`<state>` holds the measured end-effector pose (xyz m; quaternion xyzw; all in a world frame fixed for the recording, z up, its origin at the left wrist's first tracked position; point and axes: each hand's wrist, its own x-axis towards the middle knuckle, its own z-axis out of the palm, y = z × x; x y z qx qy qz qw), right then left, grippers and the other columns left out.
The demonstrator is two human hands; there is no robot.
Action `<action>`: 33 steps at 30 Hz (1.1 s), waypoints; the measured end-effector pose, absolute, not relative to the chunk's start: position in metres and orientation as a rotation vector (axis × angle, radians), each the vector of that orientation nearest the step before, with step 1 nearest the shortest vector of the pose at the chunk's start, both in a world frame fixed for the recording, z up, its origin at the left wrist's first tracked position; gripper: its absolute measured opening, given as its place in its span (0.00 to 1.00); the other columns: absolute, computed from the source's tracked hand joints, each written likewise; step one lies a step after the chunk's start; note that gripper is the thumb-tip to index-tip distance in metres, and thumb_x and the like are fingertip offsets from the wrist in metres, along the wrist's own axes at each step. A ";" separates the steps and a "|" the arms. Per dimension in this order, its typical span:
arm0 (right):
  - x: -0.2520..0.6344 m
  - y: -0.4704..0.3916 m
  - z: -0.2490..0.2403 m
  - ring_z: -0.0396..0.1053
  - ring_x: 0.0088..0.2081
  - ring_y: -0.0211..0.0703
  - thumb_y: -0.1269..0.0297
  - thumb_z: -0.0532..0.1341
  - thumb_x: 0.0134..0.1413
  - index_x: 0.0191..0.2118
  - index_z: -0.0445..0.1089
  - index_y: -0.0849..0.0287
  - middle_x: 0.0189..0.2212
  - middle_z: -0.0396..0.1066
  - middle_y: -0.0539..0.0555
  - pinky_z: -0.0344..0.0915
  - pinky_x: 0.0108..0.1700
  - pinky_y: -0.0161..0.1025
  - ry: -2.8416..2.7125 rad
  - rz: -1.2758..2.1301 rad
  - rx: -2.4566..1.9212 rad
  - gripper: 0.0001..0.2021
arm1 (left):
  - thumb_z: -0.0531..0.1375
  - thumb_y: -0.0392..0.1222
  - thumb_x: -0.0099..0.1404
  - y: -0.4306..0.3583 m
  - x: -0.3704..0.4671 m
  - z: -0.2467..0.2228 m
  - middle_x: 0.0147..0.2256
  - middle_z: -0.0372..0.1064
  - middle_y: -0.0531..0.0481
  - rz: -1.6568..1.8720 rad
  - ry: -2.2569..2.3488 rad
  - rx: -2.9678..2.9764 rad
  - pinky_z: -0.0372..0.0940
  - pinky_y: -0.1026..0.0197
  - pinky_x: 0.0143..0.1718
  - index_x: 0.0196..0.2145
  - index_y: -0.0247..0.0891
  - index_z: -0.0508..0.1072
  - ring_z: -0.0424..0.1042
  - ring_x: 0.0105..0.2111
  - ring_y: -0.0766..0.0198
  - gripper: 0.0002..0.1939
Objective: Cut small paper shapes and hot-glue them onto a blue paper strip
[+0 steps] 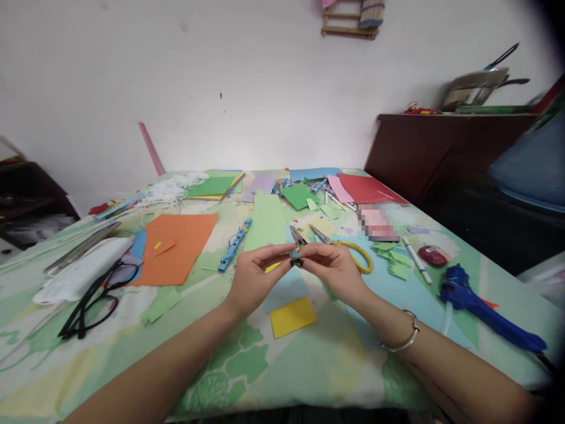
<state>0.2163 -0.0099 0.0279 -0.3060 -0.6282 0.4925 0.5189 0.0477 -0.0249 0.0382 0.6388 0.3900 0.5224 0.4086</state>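
My left hand [258, 270] and my right hand [333, 268] meet over the middle of the table, fingertips pinched together. Between them is a small light-blue piece [295, 254], probably paper; the fingers cover most of it. Below the hands lie a yellow paper rectangle [293, 318] and a pale blue paper [286, 292]. Yellow-handled scissors [364, 258] rest just beyond my right hand, blades pointing away to the left. Another pair of metal blades [298, 234] shows behind the fingertips. A blue paper flute-like tube [235, 244] lies left of my left hand.
Orange paper [180, 247], black glasses [99, 300] and a white power strip [83, 271] lie on the left. To the right are a blue glue gun [488, 309], a white marker [417, 261] and green paper scraps [397, 262]. White string [172, 191] and coloured sheets sit along the back.
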 end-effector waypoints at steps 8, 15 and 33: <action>0.218 -0.012 0.032 0.72 0.32 0.38 0.67 0.66 0.46 0.31 0.76 0.56 0.28 0.75 0.50 0.70 0.36 0.37 -1.512 1.122 -0.716 0.03 | 0.66 0.39 0.51 -0.023 0.046 0.041 0.34 0.76 0.46 1.347 1.034 1.532 0.72 0.59 0.40 0.41 0.34 0.77 0.74 0.33 0.62 0.17; 0.220 -0.011 0.035 0.70 0.36 0.40 0.66 0.66 0.47 0.31 0.76 0.55 0.31 0.73 0.51 0.68 0.40 0.39 -1.557 1.093 -0.664 0.02 | 0.67 0.39 0.50 -0.023 0.046 0.041 0.38 0.76 0.45 1.351 1.023 1.480 0.71 0.58 0.44 0.42 0.34 0.76 0.75 0.37 0.60 0.19; 0.220 -0.013 0.037 0.69 0.38 0.41 0.65 0.63 0.52 0.33 0.77 0.54 0.33 0.71 0.53 0.68 0.40 0.40 -1.671 0.918 -0.668 0.05 | 0.66 0.38 0.52 -0.025 0.048 0.041 0.37 0.76 0.46 1.403 0.978 1.533 0.72 0.58 0.42 0.40 0.35 0.77 0.75 0.34 0.62 0.16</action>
